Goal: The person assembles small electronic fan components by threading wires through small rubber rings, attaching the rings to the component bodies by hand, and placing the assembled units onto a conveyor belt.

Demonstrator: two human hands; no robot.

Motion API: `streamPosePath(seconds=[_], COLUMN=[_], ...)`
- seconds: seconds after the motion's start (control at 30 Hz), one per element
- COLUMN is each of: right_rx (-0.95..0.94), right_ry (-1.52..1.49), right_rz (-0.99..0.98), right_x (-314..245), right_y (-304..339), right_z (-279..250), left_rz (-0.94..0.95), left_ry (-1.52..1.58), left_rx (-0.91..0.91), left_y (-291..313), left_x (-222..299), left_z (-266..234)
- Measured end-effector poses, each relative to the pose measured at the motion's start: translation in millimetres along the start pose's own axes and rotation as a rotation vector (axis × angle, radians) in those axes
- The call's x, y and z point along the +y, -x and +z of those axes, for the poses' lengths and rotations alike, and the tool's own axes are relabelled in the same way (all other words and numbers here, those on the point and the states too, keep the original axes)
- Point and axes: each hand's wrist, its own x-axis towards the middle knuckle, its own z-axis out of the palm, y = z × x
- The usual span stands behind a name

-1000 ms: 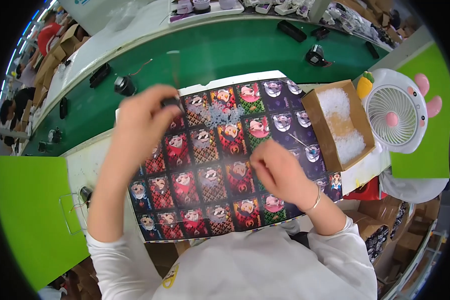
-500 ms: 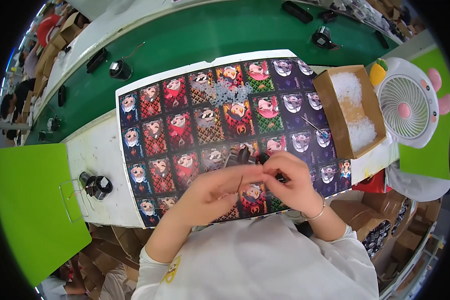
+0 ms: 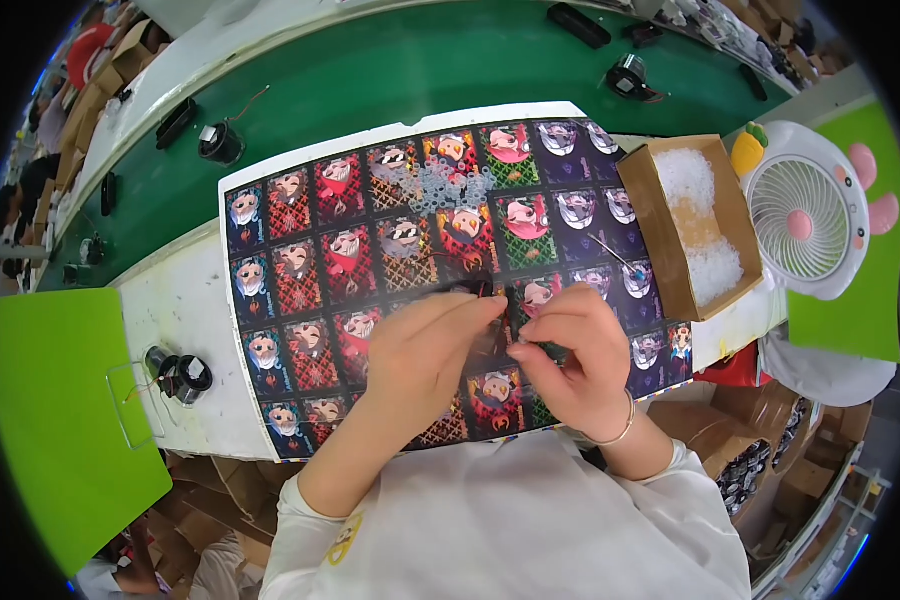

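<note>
My left hand (image 3: 420,350) is curled, its fingers pressed together and pointing right. Just beyond its fingertips a black part (image 3: 482,284) shows, mostly hidden, with a thin dark wire nearby. What the left fingers hold is covered by the hand. My right hand (image 3: 582,362), a bracelet at its wrist, has thumb and forefinger brought close in a pinch beside the left fingertips. Anything in that pinch is too small to name. Both hands are over a printed sheet (image 3: 345,265) of cartoon figures. Farther up the sheet lies a pile of small clear rings (image 3: 450,187).
A cardboard box (image 3: 679,250) of small translucent pieces stands right, beside a white fan (image 3: 802,215). A thin metal tool (image 3: 615,252) lies near the box. Black round motor-like parts (image 3: 185,378) sit left; another (image 3: 220,145) rests on the green belt (image 3: 370,85).
My hands have drawn slightly apart at the fingertips. The left hand now covers more of the black part, and the right pinch sits a little lower. The whole view has shifted slightly.
</note>
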Motion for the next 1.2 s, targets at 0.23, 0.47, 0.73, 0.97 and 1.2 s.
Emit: streamPosePath(seconds=[0.23, 0.47, 0.73, 0.97, 1.2], right_rx=[0.047, -0.014, -0.096, -0.206, 0.024], right_ry=[-0.095, -0.113, -0.171, 0.026, -0.666], right_rz=[0.17, 0.16, 0.391, 0.218, 0.76], right_x=[-3, -5, -8, -8, 15], right_y=[-4, -17, -17, -23, 0], right_z=[-4, -2, -7, -18, -11], left_rz=[-0.284, 0.165, 0.284, 0.36, -0.134], left_ry=[0.398, 0.03, 0.006, -0.251, -0.043], left_rx=[0.137, 0.089, 0.103, 0.146, 0.163], left_y=[-2, -7, -5, 3, 15], left_x=[5, -9, -11, -6, -30], left_z=[18, 12, 15, 24, 48])
